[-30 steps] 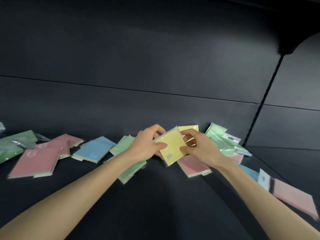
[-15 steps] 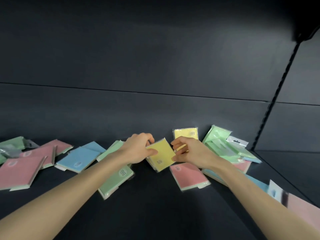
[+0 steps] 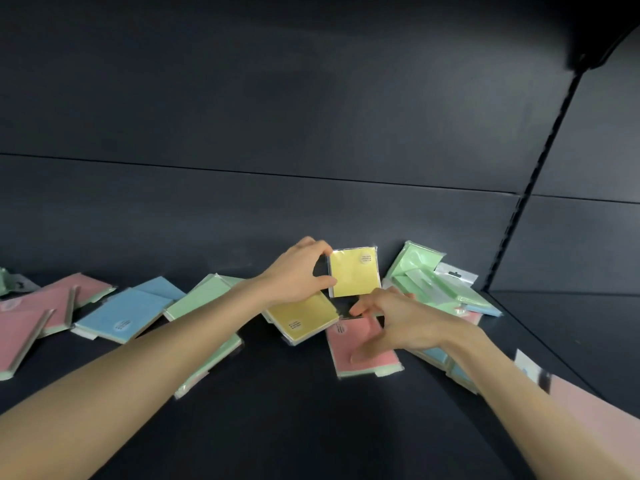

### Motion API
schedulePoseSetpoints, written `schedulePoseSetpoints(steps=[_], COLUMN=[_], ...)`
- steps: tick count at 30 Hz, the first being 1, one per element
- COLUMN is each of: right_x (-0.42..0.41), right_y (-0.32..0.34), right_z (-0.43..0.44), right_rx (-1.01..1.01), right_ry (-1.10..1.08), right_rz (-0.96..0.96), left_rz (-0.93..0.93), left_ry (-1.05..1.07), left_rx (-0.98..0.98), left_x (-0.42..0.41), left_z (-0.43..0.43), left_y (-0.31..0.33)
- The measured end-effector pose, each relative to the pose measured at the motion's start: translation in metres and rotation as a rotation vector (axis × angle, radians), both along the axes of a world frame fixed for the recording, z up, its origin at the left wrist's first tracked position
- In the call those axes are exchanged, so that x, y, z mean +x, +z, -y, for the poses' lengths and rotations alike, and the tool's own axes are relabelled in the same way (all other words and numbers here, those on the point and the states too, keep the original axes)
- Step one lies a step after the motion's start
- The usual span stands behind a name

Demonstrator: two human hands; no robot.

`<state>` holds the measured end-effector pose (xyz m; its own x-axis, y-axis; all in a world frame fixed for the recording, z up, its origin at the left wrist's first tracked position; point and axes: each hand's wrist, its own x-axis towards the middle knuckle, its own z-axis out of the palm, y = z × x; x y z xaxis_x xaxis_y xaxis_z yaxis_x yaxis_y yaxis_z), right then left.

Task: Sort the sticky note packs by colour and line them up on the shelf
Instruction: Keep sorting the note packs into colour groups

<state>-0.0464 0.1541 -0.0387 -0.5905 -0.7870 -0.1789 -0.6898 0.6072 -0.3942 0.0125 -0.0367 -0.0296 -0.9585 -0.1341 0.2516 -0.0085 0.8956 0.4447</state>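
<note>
two hands out | left hand pinches upright yellow pack by edge | right hand released, hovering over pink pack

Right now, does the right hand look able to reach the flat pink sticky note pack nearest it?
Probably yes: the right hand hangs open just over the flat pink sticky note pack, holding nothing, with nothing stacked on that pack.

free: front of shelf | obstacles: packs scattered along back wall, left to right
</note>
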Motion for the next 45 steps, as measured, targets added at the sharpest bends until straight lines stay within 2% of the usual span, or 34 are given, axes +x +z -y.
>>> schedulePoseSetpoints(steps=[2,5,9,11,13,17,21,26,30,34,36,41,45], right_x=[0.002,0.0,-0.003,-0.003,-0.004,-0.006,-0.004,0.004,0.015,0.03,0.037,0.05,0.058], right_y=[0.003,0.005,0.009,0.01,0.01,0.011,0.014,0.023,0.03,0.031,0.027,0.021,0.021], right_z=[-0.002,-0.007,-0.015,-0.017,-0.018,-0.019,-0.018,-0.013,-0.014,-0.014,-0.013,-0.008,0.0], right_rx=[-0.001,-0.042,-0.089,-0.113,-0.142,-0.254,-0.403,-0.618,-0.714,-0.716,-0.684,-0.645,-0.647], right_ry=[0.0,-0.004,-0.046,-0.069,-0.079,-0.09,-0.073,-0.068,-0.048,-0.035,-0.026,-0.043,-0.073], right_rz=[-0.048,-0.079,-0.08,-0.038,-0.013,0.002,0.026,0.109,0.181,0.192,0.164,0.09,0.034], left_rz=[-0.019,-0.052,-0.076,-0.065,-0.076,-0.145,-0.257,-0.361,-0.281,-0.139,-0.11,-0.09,-0.104], left_ry=[0.011,0.039,0.11,0.119,0.114,0.093,0.071,0.154,0.17,0.15,0.16,0.217,0.129], left_rx=[0.006,-0.085,-0.232,-0.235,-0.159,0.126,0.214,0.291,0.315,0.37,0.351,0.036,0.056], left_x=[-0.012,-0.028,-0.04,-0.043,-0.044,-0.034,-0.009,0.038,0.077,0.104,0.111,0.116,0.125], left_z=[-0.004,-0.009,-0.012,-0.012,-0.011,-0.012,-0.014,-0.009,-0.003,-0.006,-0.013,-0.019,-0.018], left_y=[-0.003,-0.008,-0.01,-0.01,-0.008,0.0,0.008,0.023,0.024,0.008,-0.003,-0.022,-0.022])
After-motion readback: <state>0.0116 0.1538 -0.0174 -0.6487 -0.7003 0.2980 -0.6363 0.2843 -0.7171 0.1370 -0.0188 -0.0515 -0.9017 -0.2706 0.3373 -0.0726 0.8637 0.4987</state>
